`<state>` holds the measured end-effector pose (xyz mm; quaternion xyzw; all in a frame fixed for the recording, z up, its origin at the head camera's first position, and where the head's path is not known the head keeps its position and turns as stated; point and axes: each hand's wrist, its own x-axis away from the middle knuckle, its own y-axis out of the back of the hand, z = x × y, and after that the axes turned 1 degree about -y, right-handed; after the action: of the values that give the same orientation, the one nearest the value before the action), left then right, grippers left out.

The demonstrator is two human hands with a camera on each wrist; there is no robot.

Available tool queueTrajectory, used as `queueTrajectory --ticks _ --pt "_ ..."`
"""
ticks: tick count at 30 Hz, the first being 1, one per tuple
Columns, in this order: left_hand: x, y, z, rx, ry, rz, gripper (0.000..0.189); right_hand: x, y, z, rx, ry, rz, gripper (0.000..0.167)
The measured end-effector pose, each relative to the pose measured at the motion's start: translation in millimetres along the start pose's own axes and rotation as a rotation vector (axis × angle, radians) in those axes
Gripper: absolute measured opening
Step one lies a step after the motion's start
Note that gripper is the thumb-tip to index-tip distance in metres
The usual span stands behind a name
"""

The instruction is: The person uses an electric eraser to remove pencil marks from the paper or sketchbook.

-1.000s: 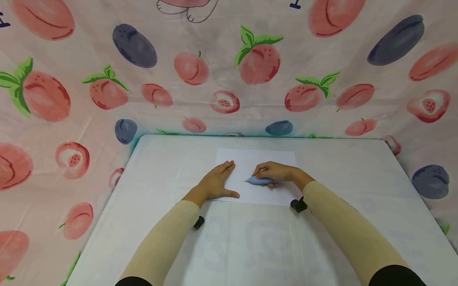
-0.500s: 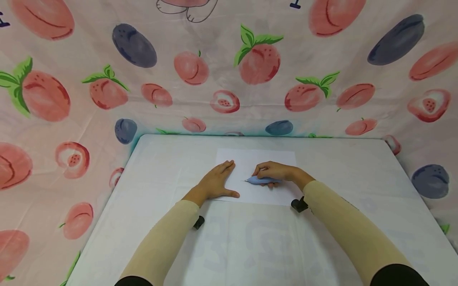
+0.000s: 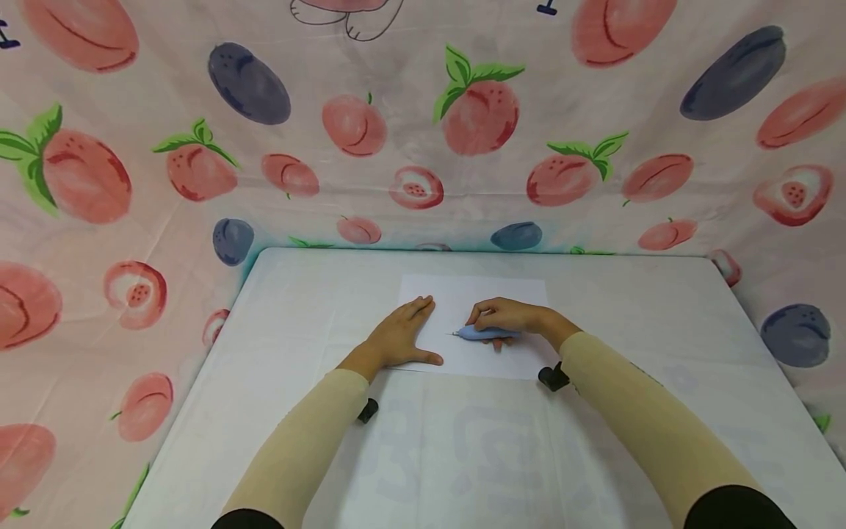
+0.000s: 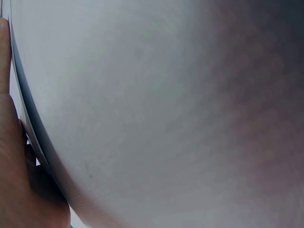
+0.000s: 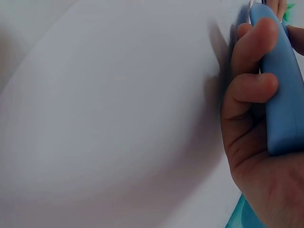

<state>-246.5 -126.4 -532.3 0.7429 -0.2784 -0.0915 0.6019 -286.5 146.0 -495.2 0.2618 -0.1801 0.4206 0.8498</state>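
My right hand (image 3: 512, 316) grips a thick light-blue pen-shaped tool (image 3: 487, 333) with a thin metal tip pointing left. That tip sits at or just above a white sheet of paper (image 3: 476, 290); contact cannot be made out. What kind of tool it is does not show. In the right wrist view, curled fingers wrap the smooth blue body (image 5: 284, 104), whose blunt end lies near the palm. My left hand (image 3: 399, 334) rests spread on the left part of the sheet, thumb apart from the fingers. Only part of that hand (image 4: 19, 185) appears at the left wrist view's edge.
The sheet lies on a white-covered table (image 3: 476, 455). Behind and beside it hangs a pink cloth (image 3: 370, 66) printed with fruit. A small black wrist device (image 3: 367, 411) sits under the left forearm, and another black device (image 3: 554, 378) under the right.
Both hands stay almost in place, and the tool's tip keeps its spot over the paper. A lower finger of the right hand has shifted slightly beneath the tool.
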Motion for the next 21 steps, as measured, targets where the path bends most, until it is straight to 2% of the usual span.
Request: queueTrajectory --ticks 21 --pt "0.6 0.7 -1.0 -0.001 -0.01 -0.007 0.119 0.3 -3.9 2.2 0.0 -0.021 -0.061 0.023"
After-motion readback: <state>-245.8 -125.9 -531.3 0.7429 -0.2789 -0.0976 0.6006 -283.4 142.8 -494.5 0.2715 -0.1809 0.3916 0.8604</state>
